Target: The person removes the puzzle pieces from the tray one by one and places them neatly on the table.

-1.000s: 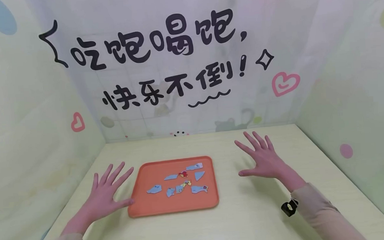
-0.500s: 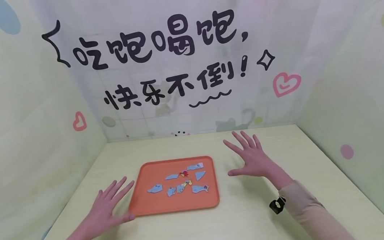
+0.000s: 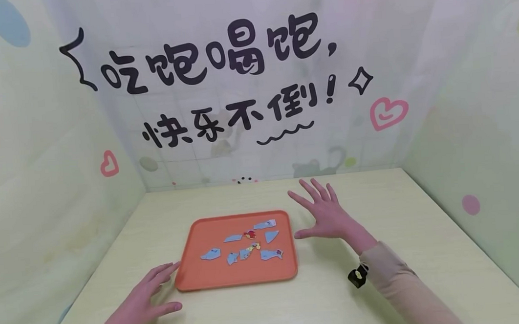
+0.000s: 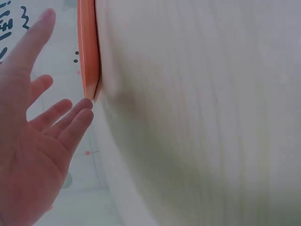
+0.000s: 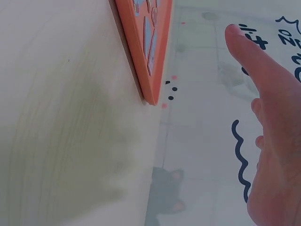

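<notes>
An orange tray [image 3: 204, 278] lies on the table in the head view. Several torn-looking, light blue paper pieces are spread over it, such as a pointed piece [image 3: 211, 254] at the left and one with a red patch [image 3: 250, 235] near the middle. Beside the tray's left edge is my left hand [image 3: 136, 301], fingers extended and thumb apart. Its fingertips come close to the rim; whether they touch, I cannot tell. To the right of the tray hovers my right hand [image 3: 326, 218], fingers spread, its thumb near the right rim. Neither hand holds anything.
The pale wooden table [image 3: 250, 314] carries the tray. A printed curtain [image 3: 189, 175] with black lettering closes off the back, and pale panels stand at the left and right. A black band [image 3: 358, 276] hangs at the right sleeve.
My right hand has moved left toward the tray. The left hand has lowered toward me and its fingers have drawn closer together. The tray and pieces stay in place.
</notes>
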The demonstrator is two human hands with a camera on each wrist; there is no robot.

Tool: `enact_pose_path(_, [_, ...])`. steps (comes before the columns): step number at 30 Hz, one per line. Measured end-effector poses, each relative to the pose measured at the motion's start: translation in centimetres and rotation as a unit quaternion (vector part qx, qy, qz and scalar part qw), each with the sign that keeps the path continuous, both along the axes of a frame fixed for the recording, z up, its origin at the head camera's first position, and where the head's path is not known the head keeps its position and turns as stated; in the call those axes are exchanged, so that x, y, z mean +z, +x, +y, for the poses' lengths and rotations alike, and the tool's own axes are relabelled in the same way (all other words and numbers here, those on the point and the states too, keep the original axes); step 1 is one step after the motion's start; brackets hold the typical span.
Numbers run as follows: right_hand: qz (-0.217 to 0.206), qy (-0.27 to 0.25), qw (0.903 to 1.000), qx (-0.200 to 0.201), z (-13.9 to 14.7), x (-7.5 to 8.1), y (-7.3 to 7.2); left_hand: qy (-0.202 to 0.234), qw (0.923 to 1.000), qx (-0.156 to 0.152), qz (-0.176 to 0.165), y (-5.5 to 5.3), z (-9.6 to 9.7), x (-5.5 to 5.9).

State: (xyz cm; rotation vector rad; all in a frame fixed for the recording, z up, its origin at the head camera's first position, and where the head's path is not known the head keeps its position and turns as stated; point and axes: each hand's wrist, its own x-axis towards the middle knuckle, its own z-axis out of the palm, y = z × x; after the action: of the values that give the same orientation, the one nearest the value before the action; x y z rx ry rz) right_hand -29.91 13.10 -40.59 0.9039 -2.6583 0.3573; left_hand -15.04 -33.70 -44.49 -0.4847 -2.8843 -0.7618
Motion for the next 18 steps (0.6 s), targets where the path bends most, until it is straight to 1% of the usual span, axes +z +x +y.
enact_pose_path(2, [-0.005,-0.004,1.0,0.002,-0.5,-0.1,-0.1,0.015,0.9997,-0.008,-0.016,-0.2,-0.1,-0.2])
enact_pose_path(4, [-0.009,-0.007,0.9999,0.004,-1.0,-0.2,-0.3,0.021,0.9992,-0.017,-0.029,-0.4,-0.2,-0.5])
enact_pose_path(6, [-0.014,-0.011,0.9998,0.009,-1.6,-0.3,-0.4,0.024,0.9986,-0.018,-0.043,-0.5,-0.2,-0.7])
enact_pose_path(7, [-0.016,-0.014,0.9997,0.012,-1.9,-0.4,-0.5,0.024,0.9983,-0.013,-0.05,-0.6,-0.2,-0.8])
enact_pose_path(9, [-0.017,-0.022,0.9994,0.019,-2.5,-0.6,-0.7,0.026,0.9977,0.005,-0.062,-0.8,-0.1,-1.0])
enact_pose_path(12, [-0.018,-0.035,0.9988,0.029,-3.3,-0.8,-0.9,0.041,0.9933,0.054,-0.093,-1.1,0.2,-1.1])
enact_pose_path(14, [-0.021,-0.044,0.9982,0.035,-3.8,-0.9,-1.1,0.046,0.9904,0.075,-0.107,-1.3,0.4,-1.1])
enact_pose_path(16, [-0.022,-0.044,0.9982,0.036,-4.3,-1.1,-1.3,0.053,0.9888,0.09,-0.106,-1.5,0.5,-1.3])
enact_pose_path(18, [-0.027,-0.045,0.998,0.035,-4.7,-1.3,-1.5,0.06,0.9898,0.091,-0.092,-1.7,0.6,-1.5])
